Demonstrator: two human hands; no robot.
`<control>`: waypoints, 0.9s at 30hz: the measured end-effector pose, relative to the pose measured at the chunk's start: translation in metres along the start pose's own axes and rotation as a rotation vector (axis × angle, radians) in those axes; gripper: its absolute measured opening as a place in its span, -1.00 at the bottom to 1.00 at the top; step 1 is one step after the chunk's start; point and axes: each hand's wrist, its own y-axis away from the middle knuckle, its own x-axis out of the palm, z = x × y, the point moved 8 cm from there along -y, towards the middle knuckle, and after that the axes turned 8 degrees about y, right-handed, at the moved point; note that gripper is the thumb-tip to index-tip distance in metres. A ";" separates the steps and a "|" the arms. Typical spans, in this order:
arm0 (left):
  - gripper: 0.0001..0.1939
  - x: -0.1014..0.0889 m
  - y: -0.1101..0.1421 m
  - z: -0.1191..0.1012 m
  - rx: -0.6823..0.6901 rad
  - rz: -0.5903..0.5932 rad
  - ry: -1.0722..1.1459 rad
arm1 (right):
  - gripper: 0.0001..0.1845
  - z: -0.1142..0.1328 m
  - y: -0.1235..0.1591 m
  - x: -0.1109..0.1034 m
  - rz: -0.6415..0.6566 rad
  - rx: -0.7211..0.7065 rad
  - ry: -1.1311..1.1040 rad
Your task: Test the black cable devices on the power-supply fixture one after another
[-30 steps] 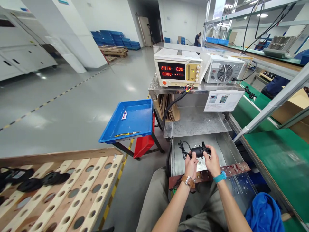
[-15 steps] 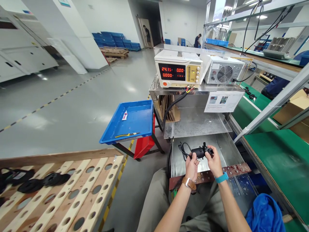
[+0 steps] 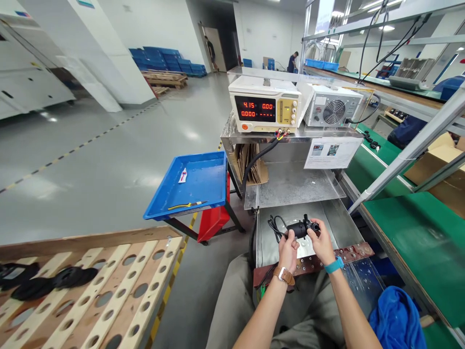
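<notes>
Steadying black cylindrical part (image 3: 298, 230) above metal tray (image 3: 336, 220), left hand (image 3: 288, 252) and right hand (image 3: 322, 243) closed on opposite ends; looks like positioning, next move wants cable (image 3: 277, 235) clear.

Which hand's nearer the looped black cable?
The left hand, wearing the brown watchstrap, grips the black device near the cable; the right hand, in a turquoise wristband, is at the device's other end.

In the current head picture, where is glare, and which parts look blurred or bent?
Head view: pale glare on the grey floor; same view, lower left: the black items look soft; same view, upper left: the white column leans, perhaps lens distortion or camera tilt; same view: the held black device is fairly sharp.
</notes>
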 end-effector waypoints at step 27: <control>-0.49 -0.007 -0.002 0.009 -0.003 -0.030 0.059 | -0.64 0.007 0.002 -0.008 -0.029 -0.080 0.034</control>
